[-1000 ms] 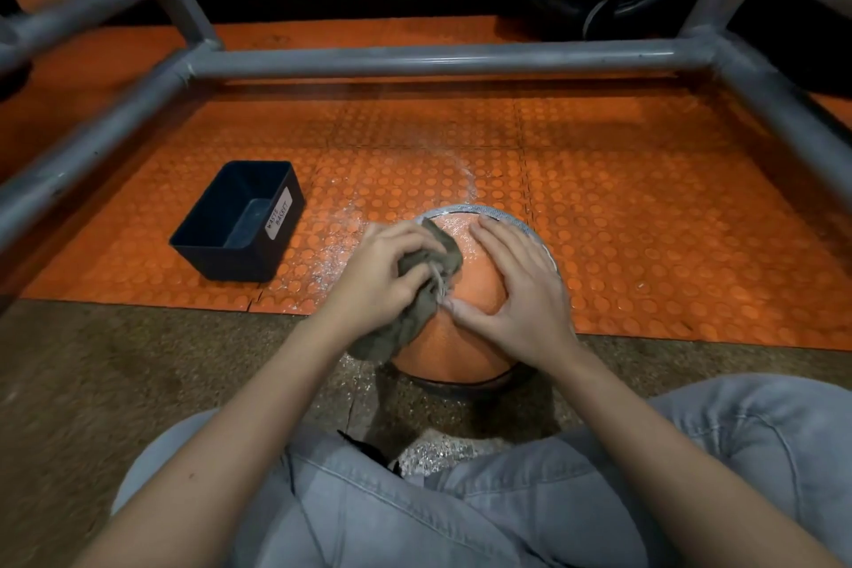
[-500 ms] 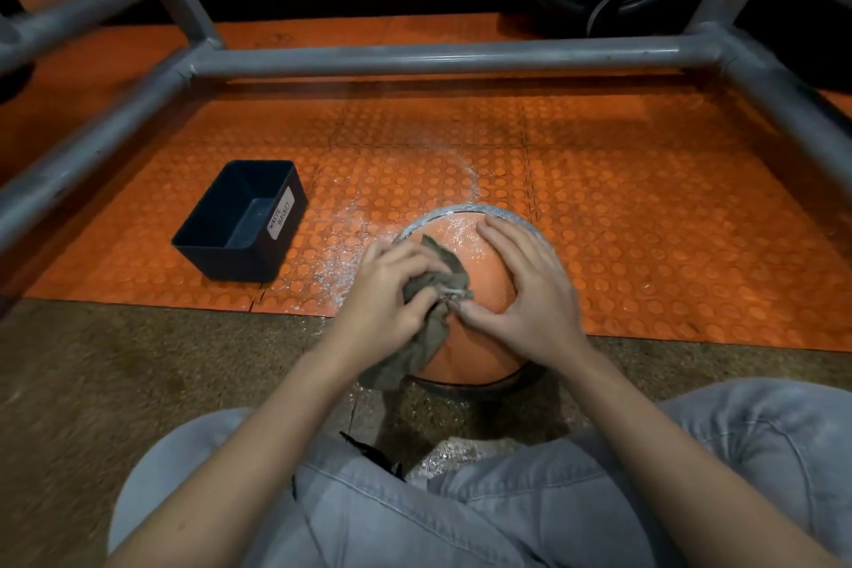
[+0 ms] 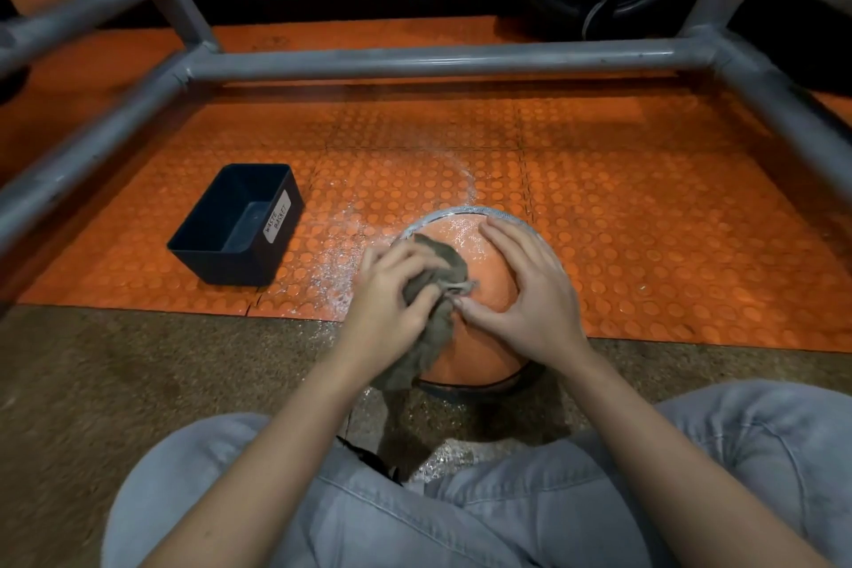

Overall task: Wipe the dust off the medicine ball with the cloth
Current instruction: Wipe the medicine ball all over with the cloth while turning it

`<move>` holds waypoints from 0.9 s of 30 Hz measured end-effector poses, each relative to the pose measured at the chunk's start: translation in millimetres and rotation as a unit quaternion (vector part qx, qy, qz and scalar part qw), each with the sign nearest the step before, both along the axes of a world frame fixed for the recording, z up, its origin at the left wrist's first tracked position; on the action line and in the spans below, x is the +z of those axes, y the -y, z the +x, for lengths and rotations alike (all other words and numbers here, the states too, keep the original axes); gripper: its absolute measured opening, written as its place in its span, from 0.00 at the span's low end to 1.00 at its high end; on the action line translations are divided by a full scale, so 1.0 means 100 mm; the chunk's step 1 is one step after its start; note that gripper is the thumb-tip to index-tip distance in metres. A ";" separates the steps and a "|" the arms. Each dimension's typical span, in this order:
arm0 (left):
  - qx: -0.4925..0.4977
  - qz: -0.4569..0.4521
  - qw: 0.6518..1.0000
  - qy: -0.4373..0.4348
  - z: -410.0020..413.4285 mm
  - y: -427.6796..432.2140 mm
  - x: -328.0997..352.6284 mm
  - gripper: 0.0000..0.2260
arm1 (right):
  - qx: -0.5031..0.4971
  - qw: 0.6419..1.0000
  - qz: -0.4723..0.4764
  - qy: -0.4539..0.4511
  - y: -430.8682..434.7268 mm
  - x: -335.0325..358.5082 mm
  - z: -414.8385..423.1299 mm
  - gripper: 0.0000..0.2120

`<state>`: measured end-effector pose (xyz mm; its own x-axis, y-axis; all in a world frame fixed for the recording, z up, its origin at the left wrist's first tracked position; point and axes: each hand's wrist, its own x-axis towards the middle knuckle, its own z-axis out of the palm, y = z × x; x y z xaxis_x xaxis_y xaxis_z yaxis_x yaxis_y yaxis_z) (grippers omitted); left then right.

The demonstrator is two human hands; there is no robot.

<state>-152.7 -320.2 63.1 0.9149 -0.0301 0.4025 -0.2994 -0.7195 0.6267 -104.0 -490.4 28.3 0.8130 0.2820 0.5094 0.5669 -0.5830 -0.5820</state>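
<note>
The medicine ball [image 3: 489, 274] sits in a metal ring [image 3: 461, 210] at the edge of the orange studded mat [image 3: 645, 221], directly under both my hands. My left grip [image 3: 392, 304] is curled around the bunched cloth [image 3: 438, 256], pressing it against the ball's upper left side. My right grip [image 3: 530, 291] lies spread and flat on the other side, fingers straight, steadying the ball. Over the last second the left grip has only slipped a little down toward me with the cloth, its fingertips blurred, while the right grip has held its place. I take that as a short rubbing stroke, not a new pass. The face of the ball nearest me looks clean orange, but a white film still shows on the crown just beyond my fingertips, so I judge the wiping partly done, with the far top left to cover. Loose white dust [image 3: 341, 263] lies scattered on the mat just left of and beyond my left grip. Further left stands a dark bin [image 3: 239, 226] labelled as a waste basket, well apart from the ball. A grey metal frame [image 3: 438, 60] runs across well beyond both grips and does not hinder them. What limits me is my own right grip, which covers part of the surface, and the ring, which hides the ball's underside.
</note>
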 end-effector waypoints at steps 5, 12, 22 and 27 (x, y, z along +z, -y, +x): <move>0.146 -0.227 0.956 -0.111 0.13 -0.26 -0.12 0.11 | 0.004 1.000 -0.001 -0.015 -0.03 0.03 -0.02 0.39; 0.091 -0.116 0.989 -0.003 0.01 0.06 -0.13 0.09 | -0.024 0.999 0.022 -0.037 0.03 0.03 0.01 0.38; 0.265 -0.372 0.875 -0.161 0.15 -0.04 -0.26 0.06 | -0.026 0.998 0.029 -0.050 0.05 0.06 0.02 0.38; 0.158 -0.111 0.981 0.027 -0.03 0.24 -0.23 0.05 | -0.042 0.996 0.052 -0.056 0.07 0.04 0.04 0.37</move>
<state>-155.4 -344.2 40.0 0.8415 0.3449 0.4159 -0.1213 -0.6296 0.7674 -100.5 -497.3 32.6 0.8850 0.1615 0.4367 0.4467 -0.5588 -0.6987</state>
